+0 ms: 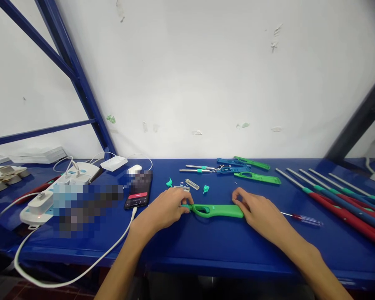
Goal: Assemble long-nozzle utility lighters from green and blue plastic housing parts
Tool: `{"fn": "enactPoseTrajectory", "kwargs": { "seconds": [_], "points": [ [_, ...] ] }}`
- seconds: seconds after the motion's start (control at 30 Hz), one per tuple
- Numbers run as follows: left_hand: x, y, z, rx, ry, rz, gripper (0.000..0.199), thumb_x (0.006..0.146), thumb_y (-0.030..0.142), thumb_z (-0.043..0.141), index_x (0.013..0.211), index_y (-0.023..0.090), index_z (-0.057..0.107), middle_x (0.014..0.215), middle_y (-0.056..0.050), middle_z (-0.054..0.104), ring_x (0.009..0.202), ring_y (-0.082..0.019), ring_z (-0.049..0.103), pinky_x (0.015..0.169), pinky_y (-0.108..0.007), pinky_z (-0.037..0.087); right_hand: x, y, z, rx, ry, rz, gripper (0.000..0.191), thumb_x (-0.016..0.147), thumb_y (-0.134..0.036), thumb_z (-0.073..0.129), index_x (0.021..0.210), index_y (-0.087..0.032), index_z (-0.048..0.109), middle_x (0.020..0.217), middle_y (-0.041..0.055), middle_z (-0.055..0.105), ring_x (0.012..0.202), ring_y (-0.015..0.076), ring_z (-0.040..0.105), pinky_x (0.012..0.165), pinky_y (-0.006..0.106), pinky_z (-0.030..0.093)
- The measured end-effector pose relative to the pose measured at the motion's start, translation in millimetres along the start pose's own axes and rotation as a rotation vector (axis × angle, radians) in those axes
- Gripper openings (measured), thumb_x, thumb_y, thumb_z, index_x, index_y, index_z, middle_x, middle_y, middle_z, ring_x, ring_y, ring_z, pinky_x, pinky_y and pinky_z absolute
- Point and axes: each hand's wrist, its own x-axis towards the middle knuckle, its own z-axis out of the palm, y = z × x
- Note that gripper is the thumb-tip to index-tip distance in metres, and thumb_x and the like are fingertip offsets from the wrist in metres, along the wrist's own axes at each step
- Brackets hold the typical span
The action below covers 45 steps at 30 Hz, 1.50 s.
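Observation:
A green lighter casing (225, 210) lies lengthwise on the blue table, its looped end to the left. My left hand (167, 208) pinches the casing's narrow left tip. My right hand (258, 210) has thumb and fingers closed round the wide right end. Beyond my left hand lie small teal pieces (206, 189) and a clear plastic tank (192, 184). Farther back are green casing halves (262, 178), blue casing parts (237, 169) and thin metal rods (195, 170). What lies under my left fingertips is hidden.
Several red and blue long lighters (343, 208) lie at the right, near a screwdriver (306, 219). A phone (138, 191) with a white cable and a white power strip (40, 208) are at the left. Blue frame posts (78, 83) rise behind.

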Motion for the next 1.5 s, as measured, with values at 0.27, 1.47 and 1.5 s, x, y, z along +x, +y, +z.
{"fn": "enactPoseTrajectory", "kwargs": {
  "seconds": [0.27,1.47,1.5],
  "points": [
    [1,1,1.8,0.034,0.017,-0.038,0.016,0.091,0.019,0.066,0.102,0.023,0.076,0.106,-0.007,0.073,0.102,-0.027,0.066,0.083,-0.035,0.048,-1,-1,-3,0.009,-0.006,-0.005,0.03,0.108,-0.038,0.029,0.101,-0.028,0.057,0.088,0.0026,0.074,0.073,0.0228,0.07,0.062,0.03,0.038],
    [3,9,2.6,0.028,0.006,-0.075,0.013,0.094,0.014,0.06,0.101,0.02,0.069,0.114,-0.008,0.071,0.11,-0.027,0.063,0.088,-0.034,0.045,-2,-9,-5,-0.009,-0.027,-0.042,0.041,0.109,-0.054,0.03,0.098,-0.027,0.059,0.092,0.0028,0.075,0.082,0.0254,0.072,0.068,0.032,0.038],
    [3,9,2.4,0.031,0.005,-0.08,0.013,0.095,0.014,0.06,0.102,0.02,0.069,0.113,-0.008,0.071,0.11,-0.028,0.063,0.088,-0.035,0.045,-2,-9,-6,-0.006,-0.031,-0.044,0.041,0.108,-0.054,0.03,0.097,-0.027,0.059,0.091,0.0028,0.075,0.081,0.0253,0.071,0.068,0.033,0.038]
  ]
}}
